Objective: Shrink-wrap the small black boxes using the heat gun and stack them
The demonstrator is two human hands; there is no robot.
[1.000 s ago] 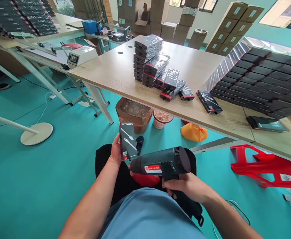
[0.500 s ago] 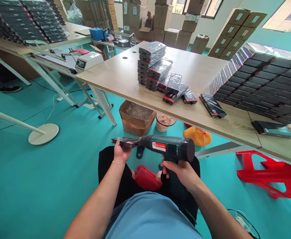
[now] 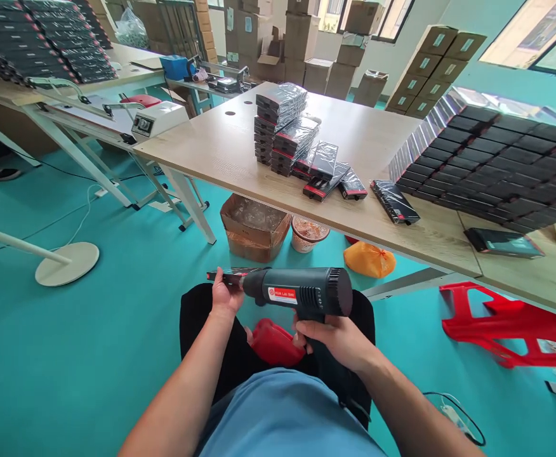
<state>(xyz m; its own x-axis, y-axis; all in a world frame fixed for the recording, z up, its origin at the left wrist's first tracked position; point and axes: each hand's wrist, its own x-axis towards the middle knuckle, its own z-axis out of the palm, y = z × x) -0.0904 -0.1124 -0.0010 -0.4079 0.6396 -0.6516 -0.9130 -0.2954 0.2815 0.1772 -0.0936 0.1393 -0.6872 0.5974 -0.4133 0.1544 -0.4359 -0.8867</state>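
Observation:
My left hand [image 3: 225,296] grips a flat black box [image 3: 231,277] with red marks, held level above my lap. Wrapped round the handle of a dark heat gun [image 3: 306,291] is my right hand [image 3: 328,336]. The gun's nozzle points left at the box and overlaps its near right end; whether they touch I cannot tell. Beyond my hands, on the table [image 3: 202,149], stands a stack of film-wrapped black boxes [image 3: 282,127]. Several more boxes lie loose beside it, among them a wrapped box [image 3: 395,201] near the table's front edge.
A large block of black boxes [image 3: 492,165] fills the table's right side. Under the table are a cardboard box [image 3: 254,244] of clear film, a waste basket [image 3: 309,238] and an orange bag [image 3: 369,260]. A red stool [image 3: 511,324] lies at right; a round lamp base [image 3: 67,263] stands left.
My right hand has brought the heat gun left and slightly down, so its nozzle covers more of the box's right end. The whole view has shifted a little.

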